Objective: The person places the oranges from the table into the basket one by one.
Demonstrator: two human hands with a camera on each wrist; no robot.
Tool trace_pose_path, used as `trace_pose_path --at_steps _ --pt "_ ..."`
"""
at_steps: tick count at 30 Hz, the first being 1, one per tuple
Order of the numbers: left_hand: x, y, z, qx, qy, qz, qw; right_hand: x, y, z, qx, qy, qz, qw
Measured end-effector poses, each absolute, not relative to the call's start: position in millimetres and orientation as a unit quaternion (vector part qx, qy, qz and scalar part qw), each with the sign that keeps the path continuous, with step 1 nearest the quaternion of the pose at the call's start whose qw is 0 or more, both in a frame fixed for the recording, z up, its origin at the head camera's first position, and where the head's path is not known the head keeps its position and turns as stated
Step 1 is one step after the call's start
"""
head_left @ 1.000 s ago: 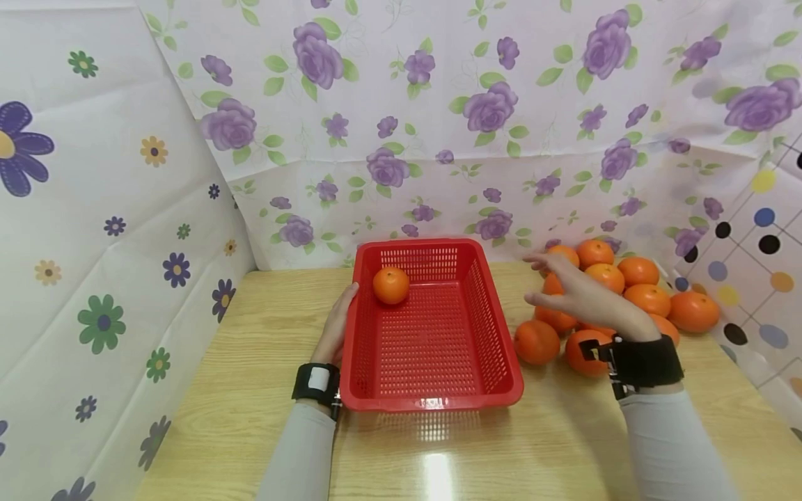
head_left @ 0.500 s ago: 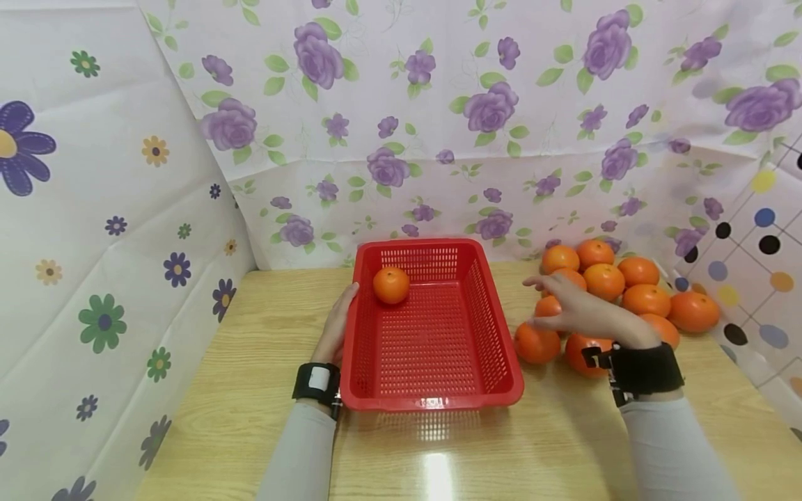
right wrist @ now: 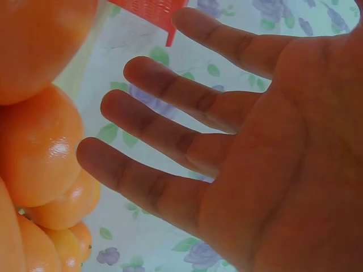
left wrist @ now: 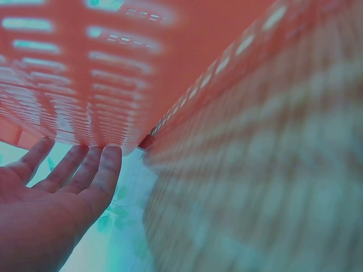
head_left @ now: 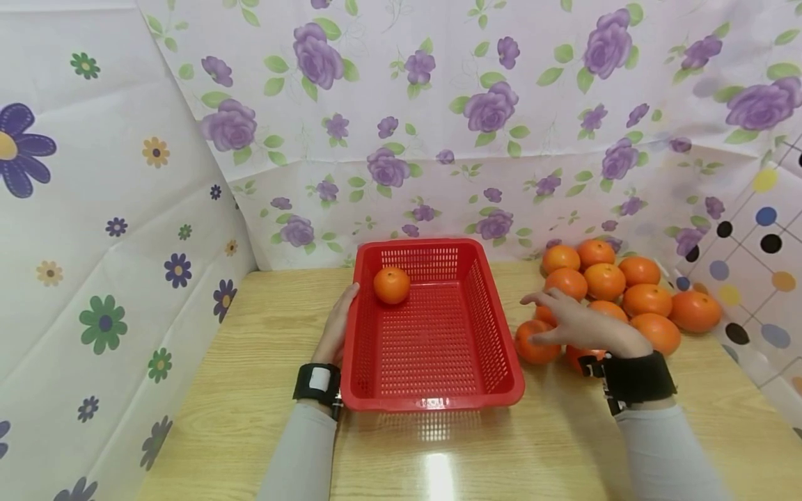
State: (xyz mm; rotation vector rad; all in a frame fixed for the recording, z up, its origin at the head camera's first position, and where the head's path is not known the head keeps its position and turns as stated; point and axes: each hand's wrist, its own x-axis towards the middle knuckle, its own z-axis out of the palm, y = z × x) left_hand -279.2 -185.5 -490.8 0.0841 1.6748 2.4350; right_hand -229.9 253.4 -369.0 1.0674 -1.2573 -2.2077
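Your right hand (head_left: 573,323) has come nearer you over the past second, thumb now overlapping the near-left orange (head_left: 535,353); contact unclear. Fingers spread, nothing held. Far oranges (head_left: 560,259) now uncovered, piled on the tabletop (head_left: 250,390). Your left hand (head_left: 335,325) unmoved: fingers extended against the red basket (head_left: 401,403), left side. Single orange inside (head_left: 391,285), far-left corner, as before.

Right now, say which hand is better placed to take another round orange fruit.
Probably the right hand: it is empty and close to the clustered round orange fruits; the left hand, farther away, touches the red rectangular plastic basket.
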Motion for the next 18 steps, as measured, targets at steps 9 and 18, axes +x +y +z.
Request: trace_pose_path --at_steps 9,18 --pt "-282.0 -185.6 -498.3 0.022 0.571 0.816 0.088 -236.2 247.6 -381.7 0.377 -0.55 -0.72 0.191" --pt "-279.2 -184.8 -493.9 0.024 0.566 0.819 0.089 -239.6 240.3 -391.0 0.339 -0.908 -0.244 0.039"
